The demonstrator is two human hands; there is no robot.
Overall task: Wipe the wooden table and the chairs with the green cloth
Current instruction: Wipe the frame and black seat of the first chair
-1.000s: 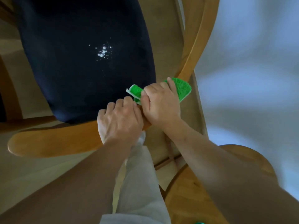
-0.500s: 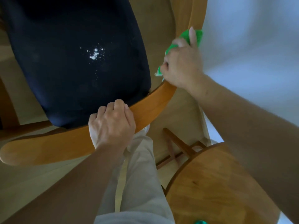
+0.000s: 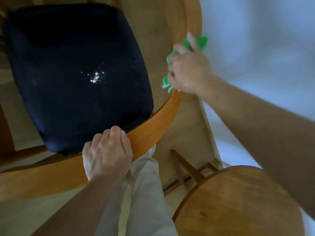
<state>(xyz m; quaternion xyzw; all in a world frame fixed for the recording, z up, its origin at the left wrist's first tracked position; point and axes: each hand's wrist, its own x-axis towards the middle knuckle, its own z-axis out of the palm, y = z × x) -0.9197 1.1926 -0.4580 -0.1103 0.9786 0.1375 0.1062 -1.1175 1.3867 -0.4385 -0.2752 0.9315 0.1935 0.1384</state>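
My left hand (image 3: 107,154) curls over the curved wooden rail (image 3: 153,126) of the chair, blocking that stretch of it; my right hand (image 3: 189,72) presses the green cloth (image 3: 201,42) against the same rail higher up, and between my two hands the rail lies bare and open to a pass; inside the curve the dark cushion (image 3: 73,65) fills the seat right up to the rail, leaving only a thin gap there; outside the curve, to the right, bare floor (image 3: 187,120) gives free room; lower right a second wooden seat (image 3: 238,201) and its rungs (image 3: 185,165) crowd in; my trouser leg (image 3: 144,193) stands just under the rail.
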